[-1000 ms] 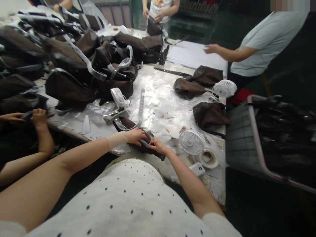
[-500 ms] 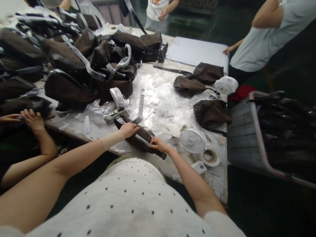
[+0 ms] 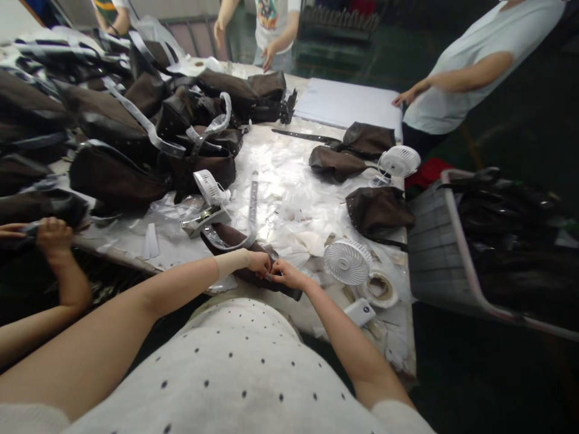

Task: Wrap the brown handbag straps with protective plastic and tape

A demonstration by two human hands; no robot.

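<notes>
The left hand [image 3: 259, 263] and the right hand [image 3: 288, 275] meet, nearly touching, over a long, dark brown, leather-like bag [image 3: 286, 290], the fingers of both clamped on its upper edge; which small part sits between the fingertips is too small to tell. The bag lies directly beneath the hands, along the near edge of a white-topped table [image 3: 176, 254], and its grey, film-wrapped strap with a row of holes [image 3: 254, 208] stretches away beyond the left hand. Ahead and to the left of the left hand stand a grey metal tape dispenser [image 3: 203, 223] and, just behind it, a small white plastic fan [image 3: 208, 187]; flat white strips [image 3: 151, 242] lie farther left. Just right of the right hand is a round white plastic fan [image 3: 347, 262], with a pale roll of tape [image 3: 389, 296] and a white rectangular device [image 3: 360, 311] near it. Crumpled translucent plastic sheets [image 3: 292, 181] spread ahead of both hands, and a heap of dark brown bags [image 3: 115, 175] fills the table's far left. Well left of the left hand, a co-worker's hand [image 3: 54, 238] rests against another dark bag.
</notes>
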